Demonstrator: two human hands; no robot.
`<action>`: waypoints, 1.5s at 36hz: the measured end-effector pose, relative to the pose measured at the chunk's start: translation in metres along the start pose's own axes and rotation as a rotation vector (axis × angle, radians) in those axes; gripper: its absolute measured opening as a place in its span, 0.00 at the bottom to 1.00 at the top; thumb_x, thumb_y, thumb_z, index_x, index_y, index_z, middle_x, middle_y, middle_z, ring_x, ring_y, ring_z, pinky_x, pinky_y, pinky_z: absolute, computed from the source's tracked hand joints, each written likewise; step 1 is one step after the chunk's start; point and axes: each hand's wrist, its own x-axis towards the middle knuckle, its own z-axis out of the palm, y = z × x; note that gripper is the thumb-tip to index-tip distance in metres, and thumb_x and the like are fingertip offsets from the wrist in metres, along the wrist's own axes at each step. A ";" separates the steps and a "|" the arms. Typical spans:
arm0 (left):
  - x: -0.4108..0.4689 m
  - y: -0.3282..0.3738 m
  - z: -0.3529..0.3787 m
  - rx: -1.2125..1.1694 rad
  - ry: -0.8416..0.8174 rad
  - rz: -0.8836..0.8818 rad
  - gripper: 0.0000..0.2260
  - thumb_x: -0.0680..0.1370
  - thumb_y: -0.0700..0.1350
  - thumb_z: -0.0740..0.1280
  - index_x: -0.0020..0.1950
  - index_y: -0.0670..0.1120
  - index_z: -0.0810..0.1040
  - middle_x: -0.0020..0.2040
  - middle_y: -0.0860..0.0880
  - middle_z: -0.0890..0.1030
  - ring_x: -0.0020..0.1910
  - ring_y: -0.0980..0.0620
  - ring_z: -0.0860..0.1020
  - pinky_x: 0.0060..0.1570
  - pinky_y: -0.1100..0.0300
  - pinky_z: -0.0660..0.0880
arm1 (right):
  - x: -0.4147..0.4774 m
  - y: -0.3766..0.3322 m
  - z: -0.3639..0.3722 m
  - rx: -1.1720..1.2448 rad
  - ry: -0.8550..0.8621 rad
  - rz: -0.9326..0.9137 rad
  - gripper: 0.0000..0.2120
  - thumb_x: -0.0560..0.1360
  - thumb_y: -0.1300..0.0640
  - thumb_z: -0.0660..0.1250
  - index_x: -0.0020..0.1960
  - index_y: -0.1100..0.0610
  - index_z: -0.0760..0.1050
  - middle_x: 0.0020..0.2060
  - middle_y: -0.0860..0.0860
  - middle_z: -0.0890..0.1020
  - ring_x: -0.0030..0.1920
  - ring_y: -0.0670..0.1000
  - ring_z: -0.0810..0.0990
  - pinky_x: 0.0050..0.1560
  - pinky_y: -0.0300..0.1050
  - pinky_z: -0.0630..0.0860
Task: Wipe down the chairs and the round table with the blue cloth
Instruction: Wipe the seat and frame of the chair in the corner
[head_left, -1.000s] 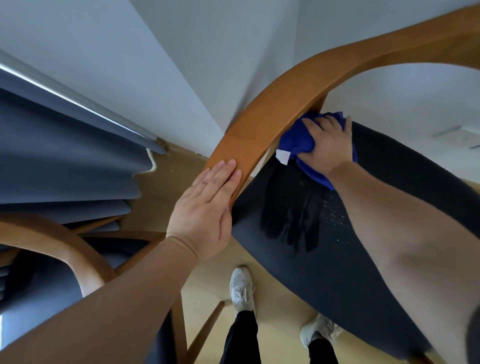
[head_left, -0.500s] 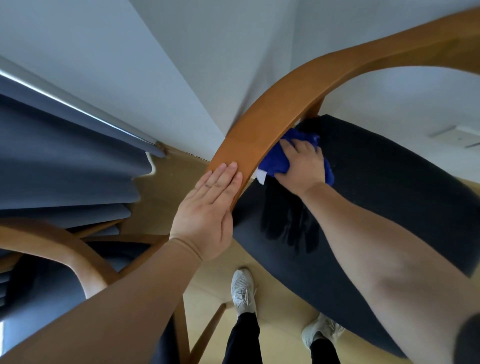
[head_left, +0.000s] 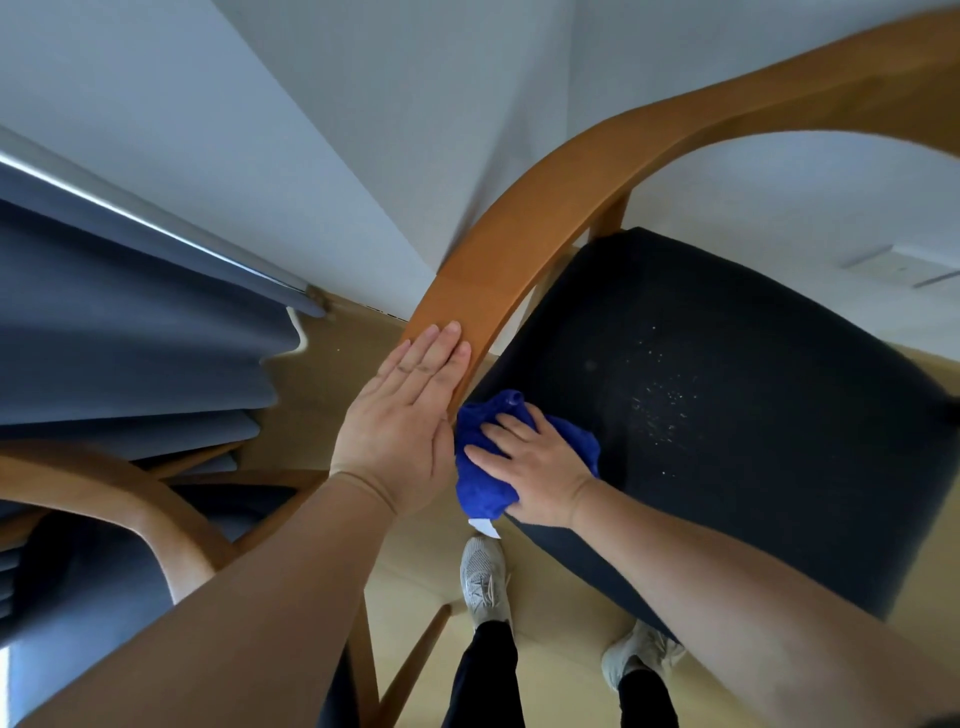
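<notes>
A chair with a curved wooden arm (head_left: 524, 228) and a dark padded seat (head_left: 727, 405) fills the right half of the view. My left hand (head_left: 405, 421) rests flat on the near end of the wooden arm, fingers straight. My right hand (head_left: 535, 462) presses the crumpled blue cloth (head_left: 483, 483) onto the seat's near left corner, fingers spread over it. A white label hangs from the cloth's lower edge. Pale specks dot the seat's middle. The round table is not in view.
A second wooden chair (head_left: 130, 514) with a dark seat stands at lower left. Grey-blue curtains (head_left: 130, 353) hang at left beside a white wall. My feet in pale shoes (head_left: 483, 582) stand on the beige floor under the seat's edge.
My right hand has swept the cloth from the seat's back, near the arm post, forward to the near left corner. The left hand stayed on the wooden arm.
</notes>
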 end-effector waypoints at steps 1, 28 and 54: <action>0.000 0.000 0.000 0.004 -0.004 -0.002 0.23 0.76 0.42 0.52 0.71 0.39 0.68 0.73 0.43 0.66 0.73 0.49 0.60 0.74 0.55 0.53 | 0.000 0.003 0.000 -0.004 -0.017 -0.014 0.39 0.58 0.41 0.76 0.66 0.52 0.73 0.61 0.56 0.78 0.62 0.60 0.75 0.65 0.67 0.68; 0.000 -0.003 0.002 0.015 0.001 0.008 0.25 0.75 0.42 0.53 0.72 0.39 0.67 0.74 0.45 0.62 0.74 0.49 0.60 0.74 0.52 0.55 | -0.048 0.210 -0.100 0.244 0.346 0.921 0.35 0.67 0.53 0.73 0.72 0.52 0.67 0.62 0.60 0.76 0.62 0.64 0.73 0.61 0.61 0.72; 0.000 -0.003 0.000 0.112 -0.105 0.077 0.26 0.76 0.44 0.52 0.75 0.41 0.61 0.76 0.44 0.60 0.76 0.50 0.55 0.75 0.56 0.46 | -0.063 0.093 -0.037 0.221 0.426 0.967 0.35 0.66 0.50 0.72 0.71 0.58 0.69 0.62 0.64 0.74 0.62 0.66 0.71 0.65 0.63 0.67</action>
